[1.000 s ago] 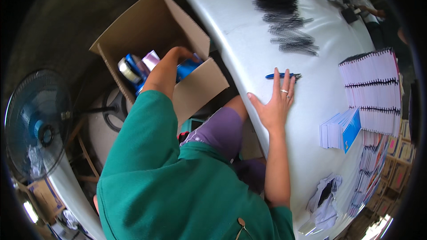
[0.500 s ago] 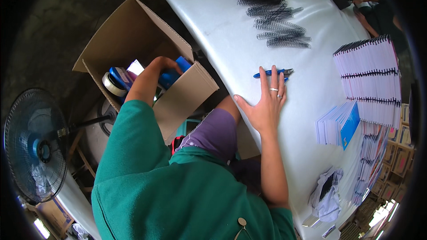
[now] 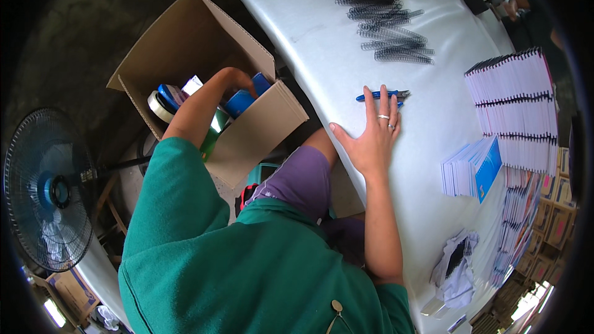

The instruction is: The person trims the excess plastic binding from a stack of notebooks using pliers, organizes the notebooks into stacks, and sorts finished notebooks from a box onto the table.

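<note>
The left hand point(image 3: 238, 78) reaches down into the open cardboard box point(image 3: 185, 43) beside the desk point(image 3: 334, 55), its fingers curled over a blue package point(image 3: 244, 100) that lies just under them; whether they grip it cannot be told, since the knuckles hide the tips. The package's long axis runs slantwise, up toward the desk edge. This hand is far nearer to it than the other. Behind the wrist sit a tape roll point(image 3: 159, 106) with a blue rim and a white-and-purple carton point(image 3: 190, 86) (partly hidden by the forearm). The right hand point(image 3: 371, 139) lies flat on the desk, fingers spread, their tips touching a blue-handled tool point(image 3: 380, 94) that lies crosswise. Farther right stand rows of white spiral-bound booklets point(image 3: 516, 108) and a blue-covered stack point(image 3: 473, 173).
</note>
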`<state>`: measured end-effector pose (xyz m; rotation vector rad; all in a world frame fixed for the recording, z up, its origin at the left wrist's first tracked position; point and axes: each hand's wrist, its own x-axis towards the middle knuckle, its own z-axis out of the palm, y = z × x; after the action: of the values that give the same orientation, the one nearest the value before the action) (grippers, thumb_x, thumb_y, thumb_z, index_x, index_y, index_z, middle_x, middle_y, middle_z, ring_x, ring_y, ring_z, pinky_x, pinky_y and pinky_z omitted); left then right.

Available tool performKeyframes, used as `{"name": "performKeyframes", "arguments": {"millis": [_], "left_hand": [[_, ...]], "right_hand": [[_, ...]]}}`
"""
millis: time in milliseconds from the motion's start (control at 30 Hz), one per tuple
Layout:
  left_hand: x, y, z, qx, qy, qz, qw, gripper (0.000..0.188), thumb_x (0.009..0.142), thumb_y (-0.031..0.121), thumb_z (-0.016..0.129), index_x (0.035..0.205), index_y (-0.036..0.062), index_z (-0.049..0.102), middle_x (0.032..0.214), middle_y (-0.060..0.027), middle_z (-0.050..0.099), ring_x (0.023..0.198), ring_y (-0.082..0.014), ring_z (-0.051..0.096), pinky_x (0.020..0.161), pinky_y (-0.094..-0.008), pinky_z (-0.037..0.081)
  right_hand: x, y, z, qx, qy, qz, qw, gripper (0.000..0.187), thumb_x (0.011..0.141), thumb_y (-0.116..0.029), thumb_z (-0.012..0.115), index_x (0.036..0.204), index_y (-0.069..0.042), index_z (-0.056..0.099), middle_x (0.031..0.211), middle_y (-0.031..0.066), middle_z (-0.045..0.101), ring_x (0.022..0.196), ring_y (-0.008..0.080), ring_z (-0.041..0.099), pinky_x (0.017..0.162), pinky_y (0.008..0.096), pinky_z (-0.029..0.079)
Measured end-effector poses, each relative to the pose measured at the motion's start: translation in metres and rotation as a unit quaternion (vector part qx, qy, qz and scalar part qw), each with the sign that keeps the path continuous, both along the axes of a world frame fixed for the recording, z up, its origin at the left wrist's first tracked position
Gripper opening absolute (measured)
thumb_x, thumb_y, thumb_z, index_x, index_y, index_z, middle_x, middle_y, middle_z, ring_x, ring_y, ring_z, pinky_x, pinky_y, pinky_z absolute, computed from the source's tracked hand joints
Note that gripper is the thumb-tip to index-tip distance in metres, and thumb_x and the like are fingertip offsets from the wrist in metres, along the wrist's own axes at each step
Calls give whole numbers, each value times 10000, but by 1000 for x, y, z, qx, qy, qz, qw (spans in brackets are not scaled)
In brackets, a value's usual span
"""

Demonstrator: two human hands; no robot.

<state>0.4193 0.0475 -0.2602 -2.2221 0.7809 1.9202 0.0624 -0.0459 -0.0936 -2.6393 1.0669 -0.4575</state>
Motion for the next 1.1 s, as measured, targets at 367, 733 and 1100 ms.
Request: {"name": "performKeyframes", "arguments": {"millis": [367, 733, 1100], "left_hand": [[-14, -7, -2, -62, -159, -207, 963, 622, 672, 449, 699, 1129, 34, 631, 1253, -169, 548, 1153, -307, 527, 973, -370, 406], [-10, 6, -25, -132, -189, -136, 964, 578, 680, 394, 712, 1158, 85, 612, 1145, -166, 613, 1022, -321, 602, 890, -414, 474], [67, 50, 118, -177, -53, 221, 958, 626, 660, 325, 785, 1177, 39, 579, 1134, -163, 609, 982, -304, 616, 881, -438, 483]], "right_hand": [[-2, 1, 0, -10, -2, 8, 1000, 849, 666, -463, 739, 1371, -153, 383, 1473, 112, 245, 1368, 341, 167, 1091, 518, 144], [-2, 0, 1, -5, -5, 9, 1000, 846, 682, -481, 721, 1375, -145, 370, 1474, 125, 240, 1373, 344, 157, 1096, 523, 134], [-3, 5, -1, -8, -22, 26, 999, 831, 700, -497, 705, 1378, -155, 369, 1480, 131, 233, 1377, 349, 147, 1095, 529, 138]]}}
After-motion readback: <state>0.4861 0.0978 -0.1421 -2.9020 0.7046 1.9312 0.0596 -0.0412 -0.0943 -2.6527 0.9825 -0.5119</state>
